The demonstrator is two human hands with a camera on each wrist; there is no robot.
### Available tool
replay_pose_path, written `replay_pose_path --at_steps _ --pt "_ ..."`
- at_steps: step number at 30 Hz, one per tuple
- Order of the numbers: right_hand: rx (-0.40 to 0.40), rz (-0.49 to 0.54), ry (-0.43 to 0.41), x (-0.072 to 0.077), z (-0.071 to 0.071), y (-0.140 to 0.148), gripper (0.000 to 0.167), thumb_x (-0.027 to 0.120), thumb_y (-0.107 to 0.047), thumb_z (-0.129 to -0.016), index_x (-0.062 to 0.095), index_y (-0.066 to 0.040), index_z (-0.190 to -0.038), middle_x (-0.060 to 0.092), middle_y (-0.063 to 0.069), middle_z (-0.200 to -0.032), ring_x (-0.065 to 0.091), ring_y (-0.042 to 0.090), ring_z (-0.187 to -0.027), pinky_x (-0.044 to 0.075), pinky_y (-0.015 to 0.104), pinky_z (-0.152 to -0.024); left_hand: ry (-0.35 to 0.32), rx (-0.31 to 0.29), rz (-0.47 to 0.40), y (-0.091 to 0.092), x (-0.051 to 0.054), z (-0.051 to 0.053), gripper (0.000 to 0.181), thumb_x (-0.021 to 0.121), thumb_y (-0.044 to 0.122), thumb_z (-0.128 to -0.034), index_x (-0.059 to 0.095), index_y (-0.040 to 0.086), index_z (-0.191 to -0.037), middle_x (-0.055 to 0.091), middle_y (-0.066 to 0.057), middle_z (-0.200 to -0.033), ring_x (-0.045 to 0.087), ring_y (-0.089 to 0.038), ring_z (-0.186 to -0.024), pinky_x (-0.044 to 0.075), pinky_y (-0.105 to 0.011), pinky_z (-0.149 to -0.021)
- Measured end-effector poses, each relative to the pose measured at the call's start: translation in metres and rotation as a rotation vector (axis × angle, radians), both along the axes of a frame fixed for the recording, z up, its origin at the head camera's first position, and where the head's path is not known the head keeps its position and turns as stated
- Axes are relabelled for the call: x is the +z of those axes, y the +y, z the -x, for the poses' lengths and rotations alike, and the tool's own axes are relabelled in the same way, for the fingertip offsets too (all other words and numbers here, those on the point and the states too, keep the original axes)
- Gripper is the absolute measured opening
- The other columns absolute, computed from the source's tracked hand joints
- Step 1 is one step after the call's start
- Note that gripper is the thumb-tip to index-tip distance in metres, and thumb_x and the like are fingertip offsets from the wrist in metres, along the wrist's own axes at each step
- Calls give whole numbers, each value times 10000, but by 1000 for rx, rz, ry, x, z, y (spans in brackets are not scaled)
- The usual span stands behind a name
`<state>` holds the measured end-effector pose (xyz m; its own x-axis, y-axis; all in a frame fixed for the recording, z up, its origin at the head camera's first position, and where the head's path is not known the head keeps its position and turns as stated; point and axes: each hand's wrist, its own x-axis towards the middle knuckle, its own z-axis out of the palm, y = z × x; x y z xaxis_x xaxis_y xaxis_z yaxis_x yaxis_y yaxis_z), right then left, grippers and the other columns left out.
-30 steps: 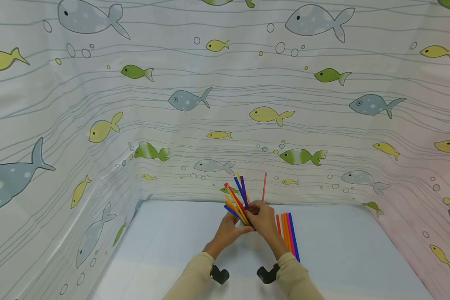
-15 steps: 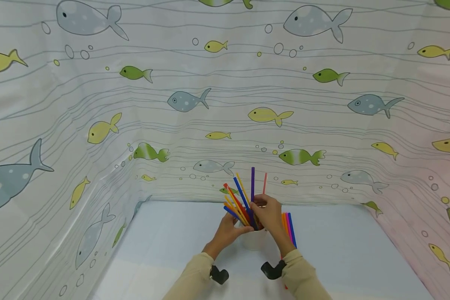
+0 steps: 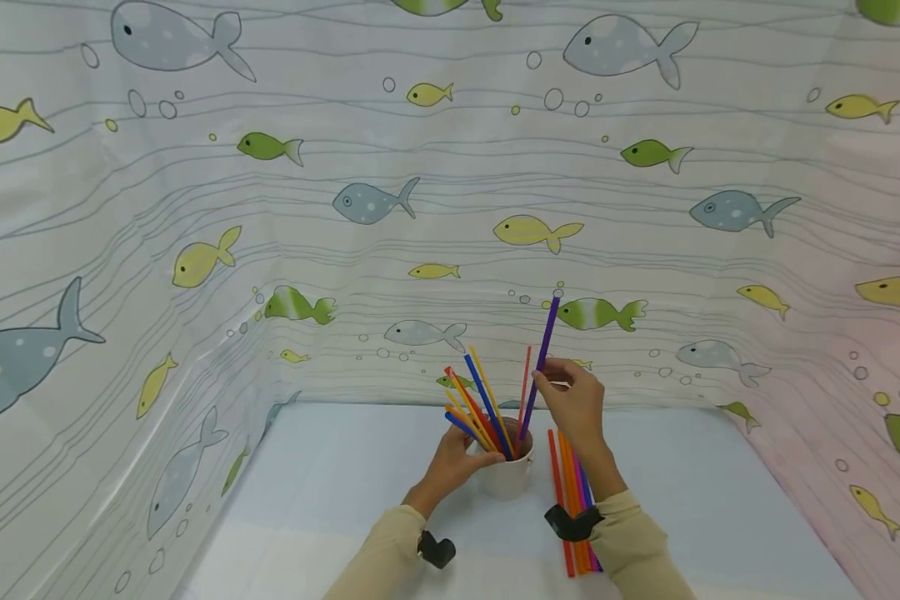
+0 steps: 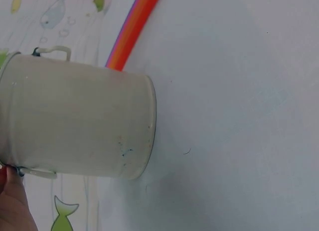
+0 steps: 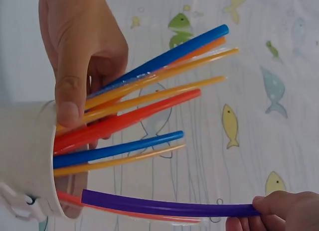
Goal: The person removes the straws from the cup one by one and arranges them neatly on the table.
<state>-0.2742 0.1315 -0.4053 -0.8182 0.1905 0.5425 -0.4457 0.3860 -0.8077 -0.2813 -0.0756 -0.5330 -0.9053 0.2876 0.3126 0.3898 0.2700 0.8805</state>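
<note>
A white metal cup (image 3: 506, 482) with small side handles stands on the table, several coloured straws (image 5: 129, 119) leaning out of it. My left hand (image 3: 450, 471) grips the cup's left rim, its thumb over the edge beside the straws; in the left wrist view only part of this hand (image 4: 15, 206) shows at the lower left. Between thumb and fingers my right hand (image 3: 576, 408) pinches a purple straw (image 3: 546, 333) near its middle in the head view. The purple straw's lower end is at the cup's mouth, close to a thin red straw (image 5: 144, 215).
Right of the cup, a row of red, orange, pink and blue straws (image 3: 567, 500) lies on the white table (image 3: 330, 483), partly under my right forearm. Fish-patterned sheeting (image 3: 450, 308) rises behind the table and at both sides.
My right hand has moved up and to the right, drawing the purple straw up and away from the other straws. My left hand has stayed on the cup.
</note>
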Motion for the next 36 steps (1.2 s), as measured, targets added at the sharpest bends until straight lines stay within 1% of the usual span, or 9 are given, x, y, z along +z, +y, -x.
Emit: replay_pose_path --at_steps 4,7,14,18,21,25,29,32,36 --pt "-34 -32 1 6 -2 11 178 755 -132 -867 725 -46 -1021 723 60 -959 687 186 -868 521 101 -729 -4 10 -1 -2 -1 0 730 803 231 -816 415 158 -1430 513 -5 -1373 434 -206 -1346 366 -435 -1089" --pt "-60 -58 -8 5 -2 20 183 745 -147 -877 726 -46 -1029 725 66 -956 685 194 -864 507 83 -721 -4 13 -1 -2 -1 1 697 803 245 -816 442 140 -1403 524 -6 -1354 442 -208 -1340 375 -431 -1083" --pt "-119 -118 -61 -17 0 45 220 740 -140 -879 724 -19 -1062 722 101 -938 686 223 -840 507 77 -706 -12 5 -7 -2 0 0 670 799 222 -822 454 123 -1387 532 -12 -1338 449 -216 -1335 380 -432 -1077" --pt "-154 -167 -104 -35 0 58 239 737 -138 -879 720 1 -1073 720 114 -935 684 230 -843 569 207 -741 -14 3 -11 -2 1 -1 661 791 204 -829 455 114 -1391 524 -42 -1355 441 -231 -1342 372 -441 -1081" --pt "-176 -196 -148 -50 -2 67 254 727 -138 -886 715 15 -1089 719 132 -938 683 249 -852 590 331 -760 -13 -7 -9 -1 16 -11 655 781 197 -837 454 57 -1387 522 -105 -1356 445 -260 -1338 374 -456 -1076" --pt "-193 -235 -225 -70 -6 78 280 702 -149 -904 703 35 -1115 718 157 -946 679 290 -874 587 395 -763 -20 -20 6 0 35 -24 655 774 188 -844 448 -11 -1376 513 -174 -1352 445 -274 -1335 376 -456 -1075" --pt "-180 -257 -302 -87 -9 87 306 685 -155 -913 688 55 -1135 715 175 -956 679 320 -889 585 422 -768 -22 -13 -1 1 21 -15 639 774 122 -841 447 -5 -1375 513 -174 -1352 439 -288 -1338 363 -478 -1080" --pt "-167 -269 -345 -99 -9 94 313 689 -154 -906 687 65 -1129 716 178 -953 680 328 -884 588 421 -762 -24 1 -12 1 9 -7 645 784 122 -830 451 49 -1378 525 -121 -1350 443 -270 -1337 362 -473 -1083" --pt "-162 -290 -376 -112 -10 100 298 697 -155 -893 703 64 -1095 719 165 -921 677 309 -850 587 399 -720 -20 5 -22 1 2 0 652 802 186 -814 464 124 -1367 535 -42 -1339 454 -223 -1329 381 -439 -1077"
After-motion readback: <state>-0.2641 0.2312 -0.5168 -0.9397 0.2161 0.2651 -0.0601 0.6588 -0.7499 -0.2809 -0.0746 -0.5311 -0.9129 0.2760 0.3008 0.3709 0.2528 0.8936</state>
